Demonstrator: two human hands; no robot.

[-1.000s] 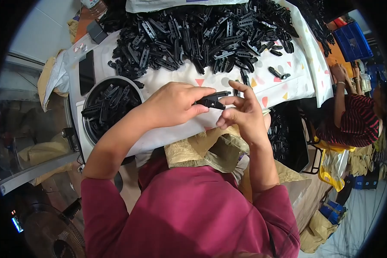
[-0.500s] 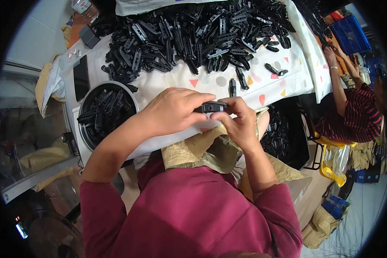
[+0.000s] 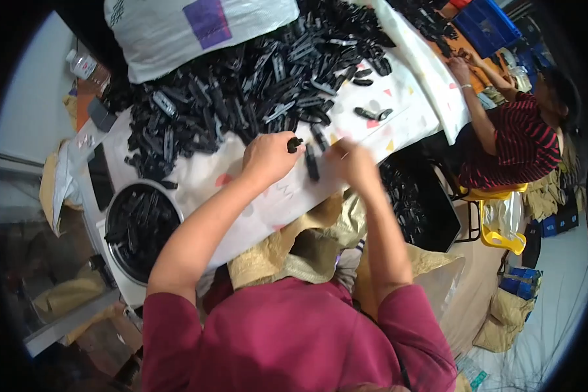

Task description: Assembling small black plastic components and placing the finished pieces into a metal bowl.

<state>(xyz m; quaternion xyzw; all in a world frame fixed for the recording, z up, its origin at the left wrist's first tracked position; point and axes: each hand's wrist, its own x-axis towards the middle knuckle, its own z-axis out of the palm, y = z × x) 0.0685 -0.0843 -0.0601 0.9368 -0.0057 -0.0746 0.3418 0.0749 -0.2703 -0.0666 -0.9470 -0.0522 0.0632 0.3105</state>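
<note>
My left hand [image 3: 268, 159] is over the cloth-covered table, its fingers closed around a small black plastic part [image 3: 295, 144] whose end sticks out past the fingertips. My right hand [image 3: 357, 168] is a short way to the right, smeared by motion, so its fingers cannot be made out. Between the two hands a long narrow black plastic piece [image 3: 312, 164] lies on the cloth. Just beyond it lies a similar piece [image 3: 319, 137]. A large heap of such black parts [image 3: 235, 104] spreads across the far side of the table.
At the left stands a round metal basin [image 3: 179, 208] of black parts. A white woven sack [image 3: 157, 46] lies beyond the heap. A black bin [image 3: 438, 222] with more parts is at my right. Another person [image 3: 513, 140] works at a neighbouring table, near a blue crate [image 3: 487, 29].
My hands were together on one black part; now they are apart, the left still gripping a part and the right moving quickly. The view has turned, and more of the white sack shows.
</note>
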